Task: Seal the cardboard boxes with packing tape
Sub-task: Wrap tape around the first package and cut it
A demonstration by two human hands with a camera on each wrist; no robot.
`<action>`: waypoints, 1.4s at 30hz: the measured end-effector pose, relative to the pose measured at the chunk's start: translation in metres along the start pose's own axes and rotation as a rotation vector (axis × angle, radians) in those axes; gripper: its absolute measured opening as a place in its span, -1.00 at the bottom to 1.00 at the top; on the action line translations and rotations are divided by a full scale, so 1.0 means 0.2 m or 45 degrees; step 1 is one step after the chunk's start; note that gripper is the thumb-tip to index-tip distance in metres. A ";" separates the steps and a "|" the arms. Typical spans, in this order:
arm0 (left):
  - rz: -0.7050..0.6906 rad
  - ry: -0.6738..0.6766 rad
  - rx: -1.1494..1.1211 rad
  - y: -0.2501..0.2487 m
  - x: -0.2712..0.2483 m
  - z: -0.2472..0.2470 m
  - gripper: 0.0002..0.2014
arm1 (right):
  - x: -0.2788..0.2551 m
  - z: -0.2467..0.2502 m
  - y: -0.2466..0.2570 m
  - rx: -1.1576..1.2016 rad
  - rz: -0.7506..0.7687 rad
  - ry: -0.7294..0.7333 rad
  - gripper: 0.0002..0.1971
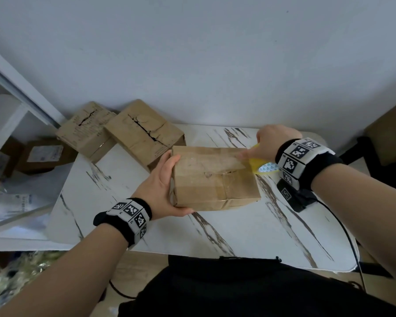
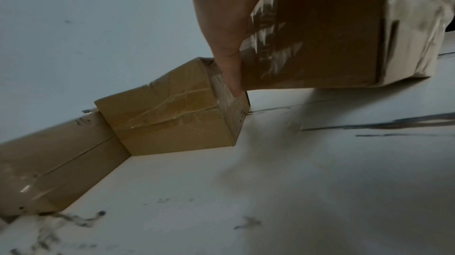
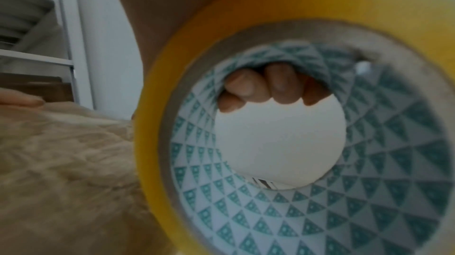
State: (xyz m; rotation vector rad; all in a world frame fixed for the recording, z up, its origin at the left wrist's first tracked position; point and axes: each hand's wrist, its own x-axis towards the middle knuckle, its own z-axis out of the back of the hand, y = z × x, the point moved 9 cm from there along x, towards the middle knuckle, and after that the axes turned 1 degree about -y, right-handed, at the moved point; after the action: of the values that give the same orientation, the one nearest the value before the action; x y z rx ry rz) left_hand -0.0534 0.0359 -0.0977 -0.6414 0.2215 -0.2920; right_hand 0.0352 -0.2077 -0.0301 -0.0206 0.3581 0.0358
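Between left hand (image 1: 161,186) and right fingers (image 3: 258,88), box (image 1: 213,177); tape roll (image 3: 295,123) on fingers.

home packing corner: marble-look table (image 1: 238,236), white shelving (image 1: 7,106), parcels on floor (image 1: 41,154).

One box (image 1: 213,177) mid-table (image 1: 249,236), two boxes (image 1: 144,131) behind-left, tape roll (image 1: 264,167) at its right end.

bare forearms — each wrist wears a black band (image 1: 124,219) with white square-code tags; dark clothing (image 1: 249,291) below.
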 end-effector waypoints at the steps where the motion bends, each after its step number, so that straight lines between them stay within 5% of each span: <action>1: 0.004 0.007 0.009 0.00 -0.01 0.00 0.29 | 0.00 0.00 0.02 -0.032 -0.005 -0.002 -0.29; 8: 0.141 0.034 0.306 0.00 -0.07 0.01 0.41 | -0.04 0.00 0.11 -0.271 0.015 -0.058 -0.39; 12: -0.010 -0.100 0.580 -0.18 -0.04 0.03 0.35 | -0.07 0.00 0.12 -0.387 0.040 -0.083 -0.42; 19: 0.043 0.082 0.805 -0.20 0.04 0.06 0.26 | -0.07 -0.02 0.00 -0.144 -0.082 -0.006 -0.33; 24: 0.144 0.196 0.876 -0.15 0.03 -0.03 0.28 | -0.08 0.02 0.04 -0.233 -0.072 -0.058 -0.35; 27: 0.225 0.266 0.904 -0.09 0.03 -0.10 0.28 | -0.11 0.04 0.14 -0.394 0.012 -0.125 -0.43; 31: 0.269 0.282 0.939 -0.06 0.03 -0.11 0.27 | -0.10 0.03 0.29 -0.451 0.112 -0.215 -0.80; 36: 0.064 0.320 0.936 -0.18 0.07 -0.21 0.24 | -0.07 0.00 0.31 -0.518 0.055 -0.149 -0.96; 42: 0.092 0.278 0.903 -0.18 0.08 -0.26 0.23 | -0.09 0.01 0.33 -0.505 0.084 -0.164 -0.91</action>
State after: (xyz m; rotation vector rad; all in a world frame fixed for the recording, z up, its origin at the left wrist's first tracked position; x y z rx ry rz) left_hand -0.0603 -0.0253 -0.1184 0.1015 0.3274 -0.3451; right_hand 0.0174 -0.1431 -0.0226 -0.3972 0.2186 0.1720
